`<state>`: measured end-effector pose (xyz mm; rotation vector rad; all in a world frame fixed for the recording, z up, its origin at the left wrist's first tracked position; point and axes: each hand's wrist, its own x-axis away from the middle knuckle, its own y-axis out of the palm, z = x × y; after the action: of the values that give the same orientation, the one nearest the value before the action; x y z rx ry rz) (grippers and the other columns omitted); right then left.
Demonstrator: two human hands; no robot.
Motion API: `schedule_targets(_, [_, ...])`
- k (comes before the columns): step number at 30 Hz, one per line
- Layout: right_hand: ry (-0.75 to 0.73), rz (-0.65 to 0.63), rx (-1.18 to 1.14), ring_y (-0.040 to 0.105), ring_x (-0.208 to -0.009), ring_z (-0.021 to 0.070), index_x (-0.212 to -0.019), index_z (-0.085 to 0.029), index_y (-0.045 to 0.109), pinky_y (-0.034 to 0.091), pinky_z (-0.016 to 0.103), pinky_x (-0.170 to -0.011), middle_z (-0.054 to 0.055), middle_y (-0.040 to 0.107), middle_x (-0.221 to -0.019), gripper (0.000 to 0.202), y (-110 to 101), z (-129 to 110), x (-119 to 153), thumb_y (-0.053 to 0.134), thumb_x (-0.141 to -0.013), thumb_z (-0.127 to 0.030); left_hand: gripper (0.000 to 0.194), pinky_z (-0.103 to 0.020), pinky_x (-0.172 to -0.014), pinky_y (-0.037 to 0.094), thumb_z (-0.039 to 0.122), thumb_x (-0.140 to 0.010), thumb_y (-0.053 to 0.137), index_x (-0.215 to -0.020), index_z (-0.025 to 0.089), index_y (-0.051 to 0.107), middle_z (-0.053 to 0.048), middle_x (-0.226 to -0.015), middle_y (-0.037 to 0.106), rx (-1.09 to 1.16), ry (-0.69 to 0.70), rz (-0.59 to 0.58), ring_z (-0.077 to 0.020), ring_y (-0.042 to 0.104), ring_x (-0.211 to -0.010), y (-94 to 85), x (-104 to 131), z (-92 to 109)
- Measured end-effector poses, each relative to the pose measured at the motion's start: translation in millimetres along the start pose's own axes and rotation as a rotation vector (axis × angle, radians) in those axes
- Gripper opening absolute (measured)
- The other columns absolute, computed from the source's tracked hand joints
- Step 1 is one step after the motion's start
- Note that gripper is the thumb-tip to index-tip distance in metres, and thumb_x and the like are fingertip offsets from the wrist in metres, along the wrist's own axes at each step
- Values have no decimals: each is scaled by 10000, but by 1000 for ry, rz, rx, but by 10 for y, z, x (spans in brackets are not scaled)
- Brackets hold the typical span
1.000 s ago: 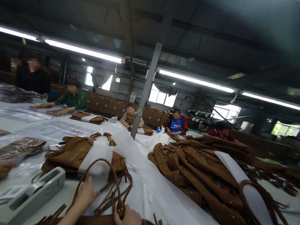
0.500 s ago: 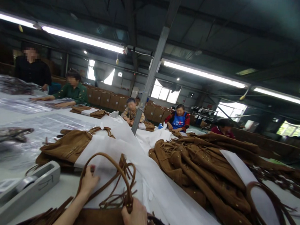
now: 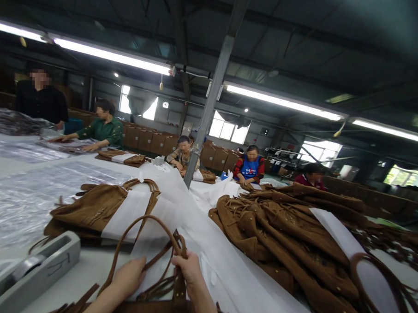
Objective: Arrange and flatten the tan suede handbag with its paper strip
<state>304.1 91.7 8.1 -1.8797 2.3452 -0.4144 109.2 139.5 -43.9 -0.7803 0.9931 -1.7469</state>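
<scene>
A brown suede-like bag point(image 3: 150, 309) with fringe lies right in front of me, its upper edge at the bottom of the view. Its long rounded handle point(image 3: 122, 238) arches up over white paper. My left hand point(image 3: 130, 276) is closed round the handle's second strap, its fingertips partly hidden. My right hand point(image 3: 189, 268) pinches the brown strap tab point(image 3: 180, 284) by the handle's base, with thumb and fingers together. Thin fringe cords point(image 3: 156, 290) hang between both hands. Beyond lies another brown bag point(image 3: 92, 207) with a white paper band point(image 3: 126, 215) across it.
A grey tape dispenser point(image 3: 48, 265) stands at the left. Brown bags point(image 3: 278, 238) are heaped on the right, beside a long sheet of white paper point(image 3: 225, 263). Clear plastic bags point(image 3: 90, 174) cover the table's left side. A grey post point(image 3: 211, 96) rises ahead; several co-workers sit or stand beyond.
My right hand has moved up from the handle's base to the strap tab. My left hand has come down and slightly right, from beside the handle to the second strap.
</scene>
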Motion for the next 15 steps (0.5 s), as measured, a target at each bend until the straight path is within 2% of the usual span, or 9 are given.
schedule_targets(5, [-66,-153,-242,419,-489,67,-747,-154,572,334,212,-488,-56,485,-571,223,-323,-562,102,640,-587,-294,194,-305,-794,452,203,-889,282,-1034,203,410,-92,-936,663,135,56,176,-208,640,-892,-415,121,-20])
schedule_targets(7, [-125,-258,-227,405,-474,58,-787,-139,600,315,210,-472,-60,503,-570,255,-397,-808,151,691,-601,-289,152,-269,-801,448,288,-885,357,-999,229,437,-53,-947,661,219,158,187,-189,632,-887,-675,303,72])
schedule_targets(9, [-213,-320,-81,425,-477,61,-822,-123,615,331,211,-468,-55,535,-585,268,-419,-995,196,704,-674,-328,197,-277,-782,454,407,-835,486,-927,236,518,-37,-904,664,223,244,219,-210,624,-857,-999,521,222])
schedule_targets(10, [-251,-317,9,459,-501,71,-840,-119,616,363,214,-480,-46,560,-617,274,-418,-1055,215,685,-727,-358,258,-291,-768,456,481,-810,518,-881,237,562,-31,-860,661,163,255,273,-217,620,-809,-1178,616,309])
schedule_targets(11, [-279,-304,80,503,-546,86,-870,-117,615,409,223,-507,-33,588,-675,283,-415,-1092,232,652,-779,-382,306,-305,-784,450,527,-803,516,-863,235,583,-30,-842,647,96,268,416,-220,608,-800,-1359,687,396])
schedule_targets(12, [-294,-282,123,548,-611,106,-906,-117,610,457,242,-550,-19,609,-750,293,-414,-1106,246,615,-821,-397,381,-324,-882,421,551,-755,574,-951,225,588,-48,-944,634,78,323,612,-239,584,-928,-1530,726,478])
schedule_targets(13, [-295,-255,147,581,-687,130,-944,-118,604,495,269,-602,-4,619,-834,300,-420,-1101,257,582,-851,-402,565,-364,-997,351,583,-653,662,-1070,214,570,-76,-1133,588,54,414,693,-281,505,-1115,-1681,732,551])
schedule_targets(14, [-285,-226,159,598,-756,153,-979,-121,598,519,297,-649,7,618,-908,306,-434,-1082,266,561,-868,-404,780,-409,-1053,287,597,-538,735,-1181,208,528,-92,-1269,519,29,455,611,-324,417,-1222,-1805,710,614])
schedule_targets(15, [-273,-199,171,605,-811,174,-1009,-124,592,531,320,-686,15,613,-963,312,-459,-1054,273,551,-876,-403,882,-424,-1051,287,578,-462,781,-1218,209,515,-94,-1282,517,29,455,418,-344,408,-1231,-1897,671,664])
